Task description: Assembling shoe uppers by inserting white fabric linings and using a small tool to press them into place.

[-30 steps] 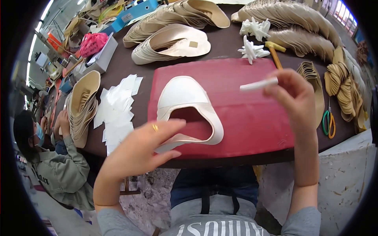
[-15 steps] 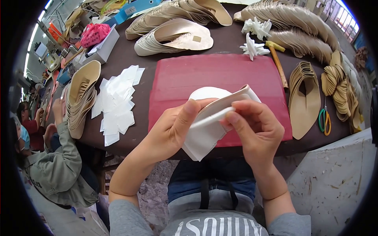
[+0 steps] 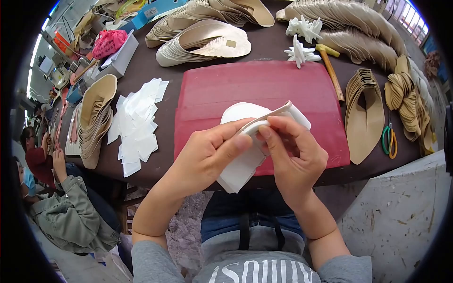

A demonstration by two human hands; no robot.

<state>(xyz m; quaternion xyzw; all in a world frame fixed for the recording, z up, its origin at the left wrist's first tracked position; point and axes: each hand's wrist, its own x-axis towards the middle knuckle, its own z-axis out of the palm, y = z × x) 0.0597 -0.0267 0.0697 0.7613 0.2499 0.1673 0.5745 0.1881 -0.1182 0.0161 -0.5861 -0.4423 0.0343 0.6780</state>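
Note:
Both hands hold one white shoe-upper piece [image 3: 245, 165] folded over above the near edge of a red mat [image 3: 226, 89]. My left hand [image 3: 207, 155] pinches its left side with thumb and fingers. My right hand [image 3: 292, 151] grips the right side, thumb pressed on the folded edge, which shows a thin beige lining. The piece's lower white flap hangs down between my wrists, and part of it is hidden behind my fingers.
White cut patches [image 3: 137, 122] lie left of the mat, beside a stack of beige uppers [image 3: 94, 118]. More beige stacks [image 3: 207, 33] fill the back and right [image 3: 363, 113]. A hammer [image 3: 330, 70], green scissors [image 3: 389, 141] and white star-shaped pieces [image 3: 299, 52] lie right. Seated people [image 3: 52, 188] are at far left.
A second ago the white piece lay flat on the mat with my right hand holding a small white strip; now both hands hold the piece lifted and folded near my body.

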